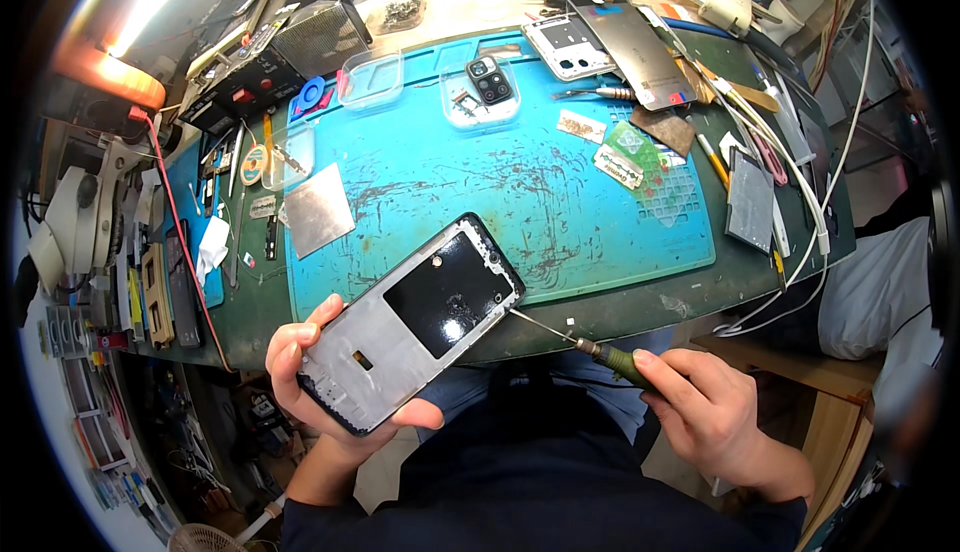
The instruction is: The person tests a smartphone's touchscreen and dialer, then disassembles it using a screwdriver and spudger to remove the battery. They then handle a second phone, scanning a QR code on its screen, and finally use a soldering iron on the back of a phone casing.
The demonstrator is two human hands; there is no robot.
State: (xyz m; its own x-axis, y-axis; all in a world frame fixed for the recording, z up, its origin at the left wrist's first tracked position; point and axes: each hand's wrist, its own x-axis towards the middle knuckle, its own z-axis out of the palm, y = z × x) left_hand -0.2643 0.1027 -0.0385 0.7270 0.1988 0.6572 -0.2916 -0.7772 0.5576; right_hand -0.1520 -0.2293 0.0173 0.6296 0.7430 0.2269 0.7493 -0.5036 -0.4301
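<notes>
My left hand (325, 392) grips the lower left end of a phone frame (365, 380), fingers along one edge and thumb on the other. The frame is tilted, held above the near edge of the mat. Its inner side shows grey metal with a glossy black rectangular area and a small slot. In my right hand (705, 412) is a green-handled soldering iron (620, 362), held like a pen. The iron's thin metal tip reaches the frame's right edge, near the upper corner; whether it touches is too fine to tell.
A blue work mat (430, 182) covers the table's middle. At its back stands a clear plastic box (480, 117) with a camera module; phone panels (630, 47) lie beyond it. A metal plate (320, 212) lies left. White cables (800, 172) run down the right side.
</notes>
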